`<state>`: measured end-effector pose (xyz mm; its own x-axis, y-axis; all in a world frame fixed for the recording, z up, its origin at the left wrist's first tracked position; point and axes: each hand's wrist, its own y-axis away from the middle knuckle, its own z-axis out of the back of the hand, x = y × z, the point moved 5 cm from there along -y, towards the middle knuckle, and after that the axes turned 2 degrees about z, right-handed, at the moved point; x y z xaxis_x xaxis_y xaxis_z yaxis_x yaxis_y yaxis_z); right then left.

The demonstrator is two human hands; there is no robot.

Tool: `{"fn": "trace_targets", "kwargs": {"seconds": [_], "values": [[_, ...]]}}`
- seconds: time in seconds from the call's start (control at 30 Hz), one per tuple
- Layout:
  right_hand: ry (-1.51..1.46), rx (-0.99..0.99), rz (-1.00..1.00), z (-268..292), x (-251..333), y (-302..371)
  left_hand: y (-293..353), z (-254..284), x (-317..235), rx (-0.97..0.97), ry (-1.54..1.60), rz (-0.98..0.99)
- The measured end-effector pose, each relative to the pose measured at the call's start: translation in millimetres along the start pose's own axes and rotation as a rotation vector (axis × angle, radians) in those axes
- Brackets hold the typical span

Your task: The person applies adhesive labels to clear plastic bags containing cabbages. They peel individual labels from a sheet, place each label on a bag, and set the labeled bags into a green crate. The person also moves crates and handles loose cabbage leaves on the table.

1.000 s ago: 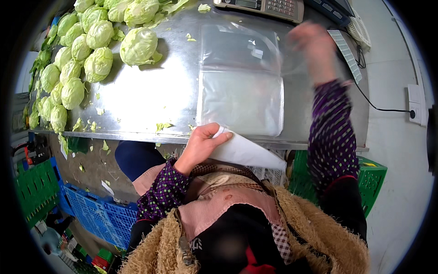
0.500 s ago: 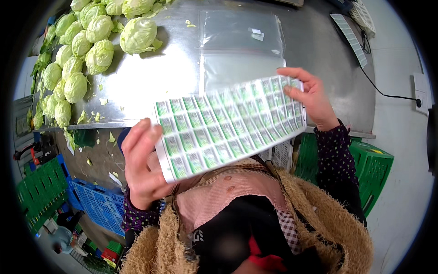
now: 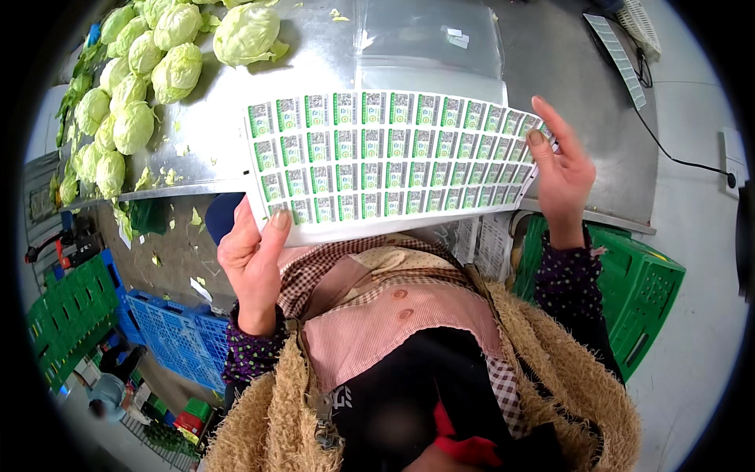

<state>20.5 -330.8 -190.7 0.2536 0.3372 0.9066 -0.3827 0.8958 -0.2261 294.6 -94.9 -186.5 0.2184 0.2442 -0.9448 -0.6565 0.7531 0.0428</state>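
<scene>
A white sheet of green-and-white labels [image 3: 377, 154] in rows is held out in front of me, its right end bent back. My left hand [image 3: 255, 252] is closed on the lower left corner, thumb on top and fingers underneath. At the opposite end my right hand [image 3: 565, 165] grips the edge, its thumb on the printed face and the index finger sticking up past the sheet. Beyond the sheet lie clear plastic bags [image 3: 429, 47], partly hidden by it, with small white slips [image 3: 457, 38] on top.
Pale green cabbages [image 3: 132, 127] are heaped on the metal table [image 3: 566, 102] at the left. Another label strip [image 3: 617, 59] lies far right beside a black cable [image 3: 684, 164]. Green crates [image 3: 637, 295] stand below right; blue pallets [image 3: 174, 334] below left.
The label sheet has been raised and turned, so its left end sits higher and its printed face shows more squarely. Both hands have shifted with it, the right one slightly rightward.
</scene>
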Motion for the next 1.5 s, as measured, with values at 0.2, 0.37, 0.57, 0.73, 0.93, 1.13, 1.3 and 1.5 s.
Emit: {"fn": "trace_targets", "kwargs": {"seconds": [0.2,0.37,0.57,0.73,0.93,1.13,1.3,1.5], "values": [[-0.871,0.129,-0.726,-19,-42,30,14,9,-5,0.136,0.405,0.072],[-0.68,0.124,-0.853,-10,-59,38,13,-2,14,0.16,0.427,0.246],[-0.811,0.191,-0.654,-2,-34,33,1,-1,17,0.158,0.416,0.228],[-0.737,0.108,-0.71,-3,-47,41,2,0,22,0.127,0.518,0.144],[-0.619,0.285,-0.568,-4,-13,40,-8,3,34,0.043,0.544,0.212],[-0.473,0.401,-0.536,1,-17,43,-13,0,4,0.034,0.358,-0.07],[-0.44,0.479,-0.595,-3,-8,47,-24,18,-3,0.113,0.072,-0.358],[-0.461,0.459,-0.55,-1,-16,46,-27,21,3,0.146,0.092,-0.292]]}}
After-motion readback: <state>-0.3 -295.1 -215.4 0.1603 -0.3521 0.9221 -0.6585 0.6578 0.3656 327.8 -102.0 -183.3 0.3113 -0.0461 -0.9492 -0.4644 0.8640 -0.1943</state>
